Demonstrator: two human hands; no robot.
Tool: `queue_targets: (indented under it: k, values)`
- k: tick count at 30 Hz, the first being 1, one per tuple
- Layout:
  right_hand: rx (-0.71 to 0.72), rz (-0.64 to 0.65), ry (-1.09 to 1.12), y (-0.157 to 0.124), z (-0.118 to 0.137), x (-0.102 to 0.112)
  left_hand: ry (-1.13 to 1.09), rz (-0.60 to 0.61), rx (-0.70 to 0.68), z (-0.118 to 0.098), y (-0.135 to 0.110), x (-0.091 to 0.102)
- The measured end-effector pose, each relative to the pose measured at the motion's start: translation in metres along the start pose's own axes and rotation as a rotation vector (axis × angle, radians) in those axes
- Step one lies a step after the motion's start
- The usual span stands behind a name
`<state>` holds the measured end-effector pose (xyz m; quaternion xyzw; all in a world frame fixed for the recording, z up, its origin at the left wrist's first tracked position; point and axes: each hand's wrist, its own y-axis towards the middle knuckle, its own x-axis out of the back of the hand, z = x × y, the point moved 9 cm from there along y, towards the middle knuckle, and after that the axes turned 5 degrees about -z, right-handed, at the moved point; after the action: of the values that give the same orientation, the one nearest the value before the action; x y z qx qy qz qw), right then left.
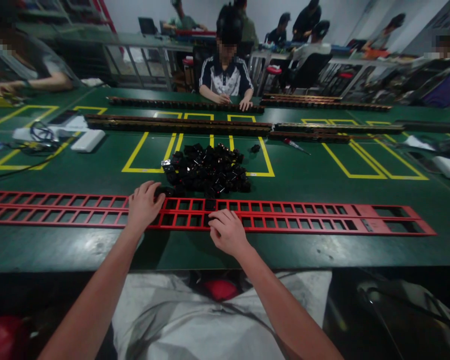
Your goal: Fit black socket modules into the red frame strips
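A long red frame point(281, 215) with two rows of rectangular openings lies across the green table in front of me. My left hand point(145, 204) is over its left half, fingers curled around a small black part point(164, 191) at the near left edge of the pile. Bent over the frame near its middle, my right hand point(228, 231) has its fingers closed at an opening; what they grip is too dark to make out. One black block point(210, 204) sits in the upper row just above that hand. Behind the frame is a heap of black parts point(210, 167).
Long dark strips point(180, 123) run across the table beyond the heap. A screwdriver point(297, 146) lies to their near right, a white box point(88, 141) and cables to the left. Across the table a person point(227, 75) works on another strip; other people sit farther back.
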<state>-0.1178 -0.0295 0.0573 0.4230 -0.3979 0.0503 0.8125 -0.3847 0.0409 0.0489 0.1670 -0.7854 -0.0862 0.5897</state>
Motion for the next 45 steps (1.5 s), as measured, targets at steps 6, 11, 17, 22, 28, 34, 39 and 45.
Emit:
queue_targets:
  k: [6, 11, 17, 22, 28, 34, 39, 45]
  values:
    - [0.008, -0.023, 0.015, 0.000, 0.000, 0.001, -0.073, -0.014, -0.142, -0.038, 0.007, -0.004]
    - [-0.005, -0.008, -0.001, -0.001, -0.001, -0.001, -0.110, -0.009, -0.293, -0.091, 0.015, -0.013]
    - [-0.007, 0.018, -0.019, 0.000, -0.001, -0.002, -0.200, 0.115, -0.460, -0.154, 0.010, -0.035]
    - [-0.015, 0.011, 0.009, 0.000, 0.001, -0.001, -0.231, 0.122, -0.458, -0.169, 0.007, -0.054]
    - [-0.125, -0.123, 0.140, 0.012, -0.027, 0.019, -0.198, 0.047, -0.434, -0.161, 0.004, -0.054]
    - [-0.414, 0.075, -0.099, 0.043, -0.103, 0.011, -0.132, 0.015, -0.372, -0.147, 0.006, -0.043]
    - [-0.400, 0.254, -0.247, 0.049, -0.115, -0.005, -0.149, -0.091, -0.273, -0.127, 0.004, -0.032]
    - [-0.393, 0.276, -0.272, 0.045, -0.109, -0.006, -0.359, -0.067, -0.395, -0.141, -0.014, -0.023]
